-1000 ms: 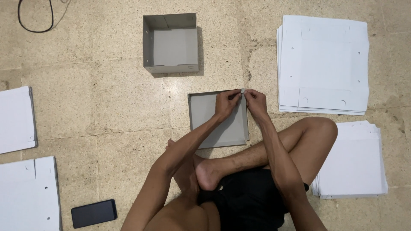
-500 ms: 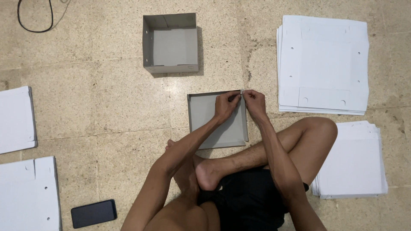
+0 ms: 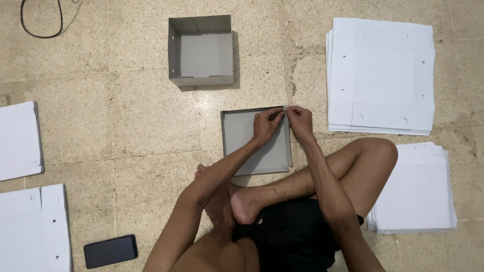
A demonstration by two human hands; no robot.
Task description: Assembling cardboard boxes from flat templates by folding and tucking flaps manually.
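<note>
A shallow grey cardboard box (image 3: 242,146) lies on the floor just beyond my crossed legs. My left hand (image 3: 265,125) and my right hand (image 3: 299,121) meet at its far right corner. The fingers of both hands pinch the cardboard wall there. My left forearm lies across the box's inside. A second grey box (image 3: 201,50), deeper and fully folded, stands open on the floor farther away, apart from both hands.
A stack of flat white cardboard sheets (image 3: 382,75) lies at the far right, another stack (image 3: 418,191) beside my right knee. More white sheets (image 3: 20,141) lie at the left edge. A dark phone (image 3: 110,251) rests near left, a black cable (image 3: 35,25) at top left.
</note>
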